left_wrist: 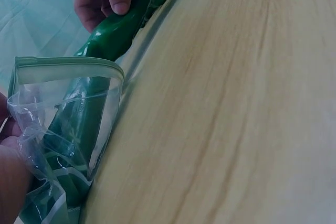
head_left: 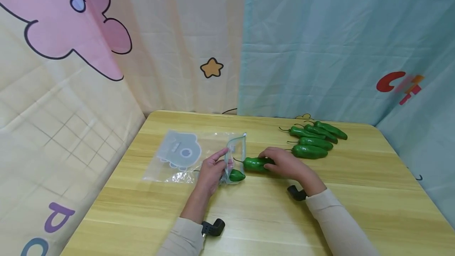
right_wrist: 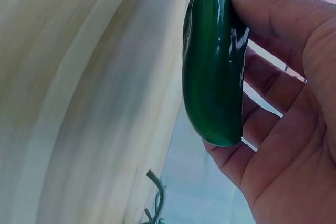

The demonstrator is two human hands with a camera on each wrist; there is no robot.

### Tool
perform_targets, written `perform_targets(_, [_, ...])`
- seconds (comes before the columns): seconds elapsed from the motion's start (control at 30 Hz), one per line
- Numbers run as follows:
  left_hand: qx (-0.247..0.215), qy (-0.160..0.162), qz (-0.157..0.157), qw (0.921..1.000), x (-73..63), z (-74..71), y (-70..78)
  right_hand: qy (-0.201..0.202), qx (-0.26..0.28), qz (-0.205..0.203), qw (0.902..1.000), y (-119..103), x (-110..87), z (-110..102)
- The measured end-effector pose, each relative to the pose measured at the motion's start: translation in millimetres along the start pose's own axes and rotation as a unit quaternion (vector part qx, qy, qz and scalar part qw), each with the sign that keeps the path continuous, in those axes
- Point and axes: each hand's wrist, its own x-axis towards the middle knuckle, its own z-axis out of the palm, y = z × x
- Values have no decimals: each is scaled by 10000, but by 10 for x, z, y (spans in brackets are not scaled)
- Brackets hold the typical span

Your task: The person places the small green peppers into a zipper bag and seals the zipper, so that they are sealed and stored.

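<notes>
A clear zip bag point(head_left: 179, 149) with a grey cartoon print lies flat on the table, its mouth towards the right. My left hand point(head_left: 211, 170) holds the bag near that mouth, keeping it spread; the left wrist view shows the green-edged rim point(left_wrist: 68, 65) gaping. Inside, at the opening, lies one green pepper point(head_left: 236, 176), its tip at the rim. A second green pepper point(head_left: 254, 164) is gripped between the thumb and fingers of my right hand point(head_left: 284, 164), stem end pointing at the bag's mouth. In the right wrist view this pepper point(right_wrist: 215, 77) shows its blunt end.
Several more green peppers point(head_left: 310, 152) lie grouped at the back right of the wooden table point(head_left: 263, 216). Printed curtains point(head_left: 302, 50) hang behind it and at both sides. A black wrist device point(head_left: 214, 227) sits at the left cuff, another point(head_left: 296, 193) by the right wrist.
</notes>
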Motion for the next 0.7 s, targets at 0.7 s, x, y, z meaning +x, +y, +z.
perform_targets(0.7, [39, -8, -211, 9998, 8, -25, -3, -116, 134, -46, 9998, -54, 129, 79])
